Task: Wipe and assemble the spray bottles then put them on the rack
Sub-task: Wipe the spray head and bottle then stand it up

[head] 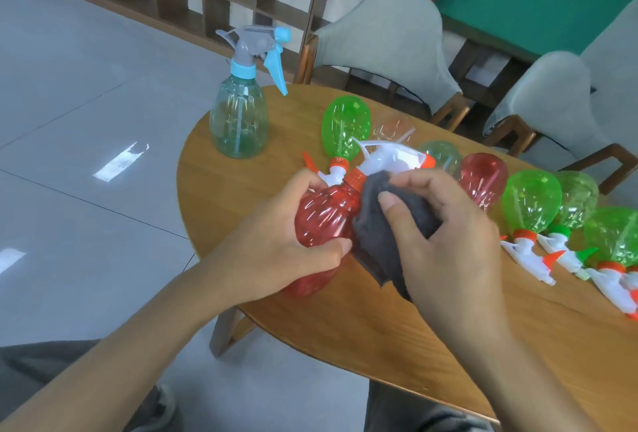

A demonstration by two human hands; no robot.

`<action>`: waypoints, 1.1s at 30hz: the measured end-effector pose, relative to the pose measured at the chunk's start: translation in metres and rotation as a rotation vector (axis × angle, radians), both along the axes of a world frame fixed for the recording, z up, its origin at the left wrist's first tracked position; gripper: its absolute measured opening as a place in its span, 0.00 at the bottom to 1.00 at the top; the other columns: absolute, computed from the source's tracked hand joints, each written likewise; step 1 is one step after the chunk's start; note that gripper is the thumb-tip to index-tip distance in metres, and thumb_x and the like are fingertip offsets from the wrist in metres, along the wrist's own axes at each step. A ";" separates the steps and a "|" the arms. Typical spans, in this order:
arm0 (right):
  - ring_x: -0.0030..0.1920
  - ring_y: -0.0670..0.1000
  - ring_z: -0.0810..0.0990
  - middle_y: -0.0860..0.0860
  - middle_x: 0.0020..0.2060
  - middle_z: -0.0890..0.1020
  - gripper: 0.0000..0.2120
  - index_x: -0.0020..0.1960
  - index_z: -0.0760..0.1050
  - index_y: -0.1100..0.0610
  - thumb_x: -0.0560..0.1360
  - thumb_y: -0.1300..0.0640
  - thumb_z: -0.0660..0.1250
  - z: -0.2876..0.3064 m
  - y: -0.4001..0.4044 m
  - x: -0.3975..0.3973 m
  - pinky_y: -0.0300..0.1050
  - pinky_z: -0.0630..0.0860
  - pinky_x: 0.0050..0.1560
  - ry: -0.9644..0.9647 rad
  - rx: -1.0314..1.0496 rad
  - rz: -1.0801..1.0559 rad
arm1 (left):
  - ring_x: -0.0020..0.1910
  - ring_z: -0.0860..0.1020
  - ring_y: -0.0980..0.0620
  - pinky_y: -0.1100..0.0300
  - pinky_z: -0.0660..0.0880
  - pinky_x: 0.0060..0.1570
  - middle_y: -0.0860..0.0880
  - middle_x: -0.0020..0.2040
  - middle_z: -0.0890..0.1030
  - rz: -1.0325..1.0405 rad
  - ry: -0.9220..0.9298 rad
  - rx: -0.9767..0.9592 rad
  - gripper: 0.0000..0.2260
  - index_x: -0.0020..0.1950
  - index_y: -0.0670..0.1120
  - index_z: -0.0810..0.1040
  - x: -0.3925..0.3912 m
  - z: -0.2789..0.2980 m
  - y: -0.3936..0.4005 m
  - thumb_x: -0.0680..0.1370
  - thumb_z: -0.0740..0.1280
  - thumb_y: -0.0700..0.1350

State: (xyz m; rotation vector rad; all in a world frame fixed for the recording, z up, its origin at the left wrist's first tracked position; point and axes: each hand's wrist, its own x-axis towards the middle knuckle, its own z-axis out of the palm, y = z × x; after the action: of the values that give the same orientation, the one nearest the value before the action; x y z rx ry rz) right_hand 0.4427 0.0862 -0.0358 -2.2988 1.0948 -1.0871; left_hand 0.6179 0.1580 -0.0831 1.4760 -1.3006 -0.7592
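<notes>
The person's left hand (293, 224) wraps its curled fingers around a red spray bottle (324, 217), holding it tilted above the near-left edge of the round wooden table (397, 328), its white and orange trigger head (390, 159) pointing away. The right hand (445, 235) pinches a grey cloth (383, 235), thumb on top, and presses it against the bottle's side just below the neck. Right of the red bottle, a row of green and red bottles lies on the tabletop. Beyond it to the left, a blue-capped clear bottle (241, 110) stands upright near the table's far-left edge
</notes>
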 end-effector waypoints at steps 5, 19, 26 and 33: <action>0.47 0.39 0.81 0.37 0.47 0.82 0.08 0.50 0.78 0.45 0.78 0.58 0.72 -0.008 -0.004 -0.001 0.34 0.74 0.44 0.103 -0.046 0.079 | 0.48 0.82 0.61 0.65 0.79 0.44 0.61 0.51 0.82 0.031 -0.017 -0.010 0.22 0.61 0.61 0.71 0.001 -0.005 -0.003 0.72 0.77 0.55; 0.50 0.47 0.82 0.42 0.45 0.82 0.04 0.51 0.79 0.51 0.80 0.59 0.70 -0.029 -0.028 0.050 0.46 0.77 0.52 -0.162 0.116 0.179 | 0.52 0.81 0.63 0.60 0.78 0.50 0.63 0.52 0.82 0.246 -0.100 -0.118 0.19 0.59 0.63 0.77 0.035 -0.009 -0.007 0.73 0.66 0.69; 0.49 0.47 0.83 0.41 0.45 0.84 0.06 0.50 0.78 0.46 0.80 0.57 0.70 -0.029 -0.009 0.031 0.45 0.78 0.50 -0.385 0.169 -0.023 | 0.58 0.80 0.57 0.65 0.74 0.55 0.62 0.57 0.81 0.133 -0.280 -0.176 0.16 0.64 0.59 0.77 0.034 -0.012 -0.012 0.79 0.60 0.60; 0.48 0.47 0.83 0.41 0.44 0.84 0.07 0.50 0.79 0.46 0.80 0.58 0.71 -0.045 0.017 0.025 0.50 0.79 0.49 -0.340 0.230 -0.080 | 0.59 0.79 0.58 0.54 0.76 0.57 0.61 0.60 0.80 0.073 -0.380 -0.193 0.19 0.68 0.57 0.76 0.032 -0.013 -0.011 0.79 0.60 0.60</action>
State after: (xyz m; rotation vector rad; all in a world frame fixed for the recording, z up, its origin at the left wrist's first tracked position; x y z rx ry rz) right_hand 0.4682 0.1036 -0.0806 -1.8264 1.1149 -1.2534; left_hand 0.6499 0.1474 -0.0960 1.5468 -1.5439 -0.3012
